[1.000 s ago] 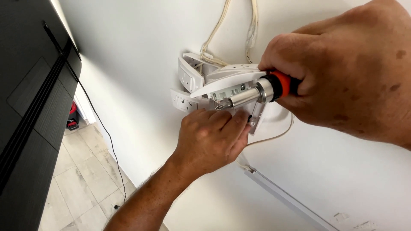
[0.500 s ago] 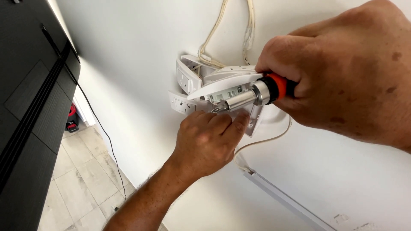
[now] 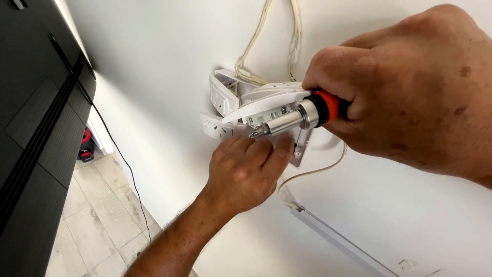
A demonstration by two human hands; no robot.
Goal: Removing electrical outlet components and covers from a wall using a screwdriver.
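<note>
Barely anything has shifted since half a second ago, just my screwdriver hand nudged a touch lower against the fitting.

Far left there's a big black panel (image 3: 36, 133), with a thin black cable (image 3: 120, 159) running down the white wall (image 3: 154, 66) to the tiled floor (image 3: 97, 215), where a small red thing (image 3: 85, 141) sits by the skirting.

Middle: my left hand (image 3: 246, 172) reaches up from below, fingers (image 3: 259, 149) pressed together and flat against the underside of the white socket plates (image 3: 225, 102) hanging off the wall, cream wires (image 3: 256, 46) trailing up above them.

Right: my right hand (image 3: 410, 92) is wrapped tight around the orange-and-black screwdriver (image 3: 302, 115), its metal tip poking into the socket assembly just above my left fingers. White trunking (image 3: 333, 238) runs down to the lower right.
</note>
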